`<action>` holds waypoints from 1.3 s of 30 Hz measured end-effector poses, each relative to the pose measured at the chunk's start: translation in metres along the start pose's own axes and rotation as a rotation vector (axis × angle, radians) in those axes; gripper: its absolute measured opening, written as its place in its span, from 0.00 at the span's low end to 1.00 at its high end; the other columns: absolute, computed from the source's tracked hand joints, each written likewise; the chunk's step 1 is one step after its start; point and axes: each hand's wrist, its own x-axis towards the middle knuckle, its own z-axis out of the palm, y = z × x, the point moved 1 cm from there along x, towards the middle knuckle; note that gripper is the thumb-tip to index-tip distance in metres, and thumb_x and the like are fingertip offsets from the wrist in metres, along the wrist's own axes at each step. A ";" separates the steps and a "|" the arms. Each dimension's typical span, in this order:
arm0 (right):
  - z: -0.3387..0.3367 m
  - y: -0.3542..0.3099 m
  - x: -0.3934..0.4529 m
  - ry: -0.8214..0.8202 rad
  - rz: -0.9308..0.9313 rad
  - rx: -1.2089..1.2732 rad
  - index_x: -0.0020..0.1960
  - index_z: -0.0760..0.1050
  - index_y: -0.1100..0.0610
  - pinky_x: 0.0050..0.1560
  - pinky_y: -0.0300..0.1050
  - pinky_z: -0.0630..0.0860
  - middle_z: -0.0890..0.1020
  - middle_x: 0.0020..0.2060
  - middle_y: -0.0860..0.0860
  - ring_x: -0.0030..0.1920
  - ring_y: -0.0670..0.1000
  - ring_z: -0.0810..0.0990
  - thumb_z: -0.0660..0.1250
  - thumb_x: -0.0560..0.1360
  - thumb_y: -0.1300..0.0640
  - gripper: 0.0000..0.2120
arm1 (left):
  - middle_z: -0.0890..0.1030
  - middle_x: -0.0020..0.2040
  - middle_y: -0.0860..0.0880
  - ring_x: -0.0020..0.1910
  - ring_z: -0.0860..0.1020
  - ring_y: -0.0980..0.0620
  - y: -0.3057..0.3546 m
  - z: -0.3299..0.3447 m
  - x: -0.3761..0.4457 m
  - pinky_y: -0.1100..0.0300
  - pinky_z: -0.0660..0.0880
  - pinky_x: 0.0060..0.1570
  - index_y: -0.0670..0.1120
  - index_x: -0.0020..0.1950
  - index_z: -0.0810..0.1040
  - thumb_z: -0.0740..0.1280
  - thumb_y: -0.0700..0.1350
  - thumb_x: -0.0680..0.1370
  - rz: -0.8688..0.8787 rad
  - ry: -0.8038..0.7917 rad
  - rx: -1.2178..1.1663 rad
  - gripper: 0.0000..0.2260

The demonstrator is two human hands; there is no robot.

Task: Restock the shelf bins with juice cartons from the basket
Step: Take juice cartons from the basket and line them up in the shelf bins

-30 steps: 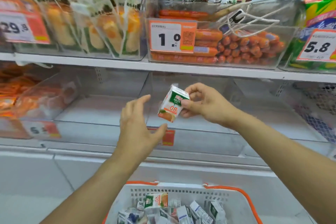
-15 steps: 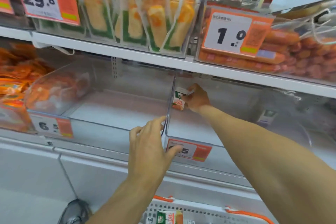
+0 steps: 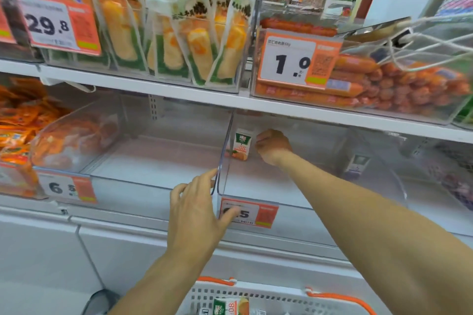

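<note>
The juice carton (image 3: 241, 144) stands upright at the back left of a clear plastic shelf bin (image 3: 281, 194) on the lower shelf, close against the bin's left wall. It is a small white box with a green panel above and an orange fruit picture below. The right hand (image 3: 272, 145) reaches deep into that bin, its curled fingers against the carton's right side; whether they clasp it or merely touch it cannot be told from here. The left hand (image 3: 198, 203) rests at the bin's front left corner, fingers straight along the upright clear edge and thumb lying across the orange price tag (image 3: 249, 213), gripping nothing.

Left of this bin sits another clear bin (image 3: 143, 161), and further left a rounded clear bin holds orange packets (image 3: 69, 140). The white upper shelf (image 3: 179, 93) overhangs the reaching arm. On it stand tall white and green pouches (image 3: 179, 41) in a clear tray, and beside them a clear box of orange sausages (image 3: 399, 82) with a "1.0" price card.

At the bottom edge, a white perforated basket (image 3: 268, 296) with orange handles holds more cartons (image 3: 227, 307).
</note>
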 end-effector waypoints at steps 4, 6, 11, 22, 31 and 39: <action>-0.045 -0.010 -0.083 -0.045 -0.171 0.191 0.44 0.78 0.53 0.46 0.55 0.82 0.84 0.38 0.54 0.37 0.51 0.85 0.69 0.75 0.63 0.06 | 0.75 0.60 0.51 0.62 0.71 0.49 0.012 -0.012 -0.001 0.53 0.62 0.68 0.49 0.69 0.69 0.78 0.55 0.68 0.002 -0.008 -0.055 0.34; -0.067 -0.012 -0.141 -0.151 -0.277 0.242 0.47 0.78 0.59 0.39 0.52 0.81 0.83 0.34 0.54 0.33 0.50 0.83 0.69 0.77 0.65 0.03 | 0.74 0.55 0.50 0.55 0.70 0.50 0.032 -0.021 -0.008 0.55 0.69 0.60 0.46 0.65 0.71 0.76 0.47 0.72 0.116 0.196 -0.212 0.25; -0.086 0.035 -0.237 -0.441 -0.196 0.191 0.50 0.78 0.63 0.39 0.48 0.81 0.84 0.36 0.57 0.37 0.53 0.84 0.69 0.77 0.64 0.02 | 0.76 0.36 0.56 0.34 0.74 0.57 0.069 0.004 -0.046 0.60 0.73 0.37 0.51 0.49 0.74 0.69 0.44 0.77 0.181 -0.248 -0.434 0.05; 0.025 0.180 -0.258 -0.760 0.279 -0.192 0.61 0.74 0.55 0.49 0.53 0.82 0.83 0.55 0.56 0.46 0.55 0.83 0.73 0.75 0.53 0.17 | 0.75 0.60 0.47 0.57 0.75 0.48 -0.019 0.108 -0.157 0.58 0.73 0.55 0.46 0.64 0.73 0.77 0.50 0.71 -0.293 -1.195 0.082 0.25; 0.086 0.186 -0.259 -0.765 0.156 -0.559 0.72 0.61 0.60 0.52 0.47 0.73 0.76 0.63 0.57 0.59 0.57 0.77 0.72 0.73 0.41 0.38 | 0.71 0.60 0.46 0.60 0.73 0.45 -0.028 0.115 -0.179 0.52 0.73 0.63 0.49 0.66 0.76 0.79 0.52 0.68 0.125 -1.228 0.416 0.28; 0.062 0.179 -0.253 -0.690 0.307 -0.384 0.62 0.74 0.65 0.46 0.48 0.80 0.79 0.56 0.56 0.39 0.53 0.80 0.77 0.70 0.56 0.25 | 0.77 0.43 0.49 0.46 0.78 0.48 -0.038 0.107 -0.202 0.60 0.73 0.44 0.45 0.49 0.79 0.72 0.57 0.75 -0.118 -1.005 0.187 0.15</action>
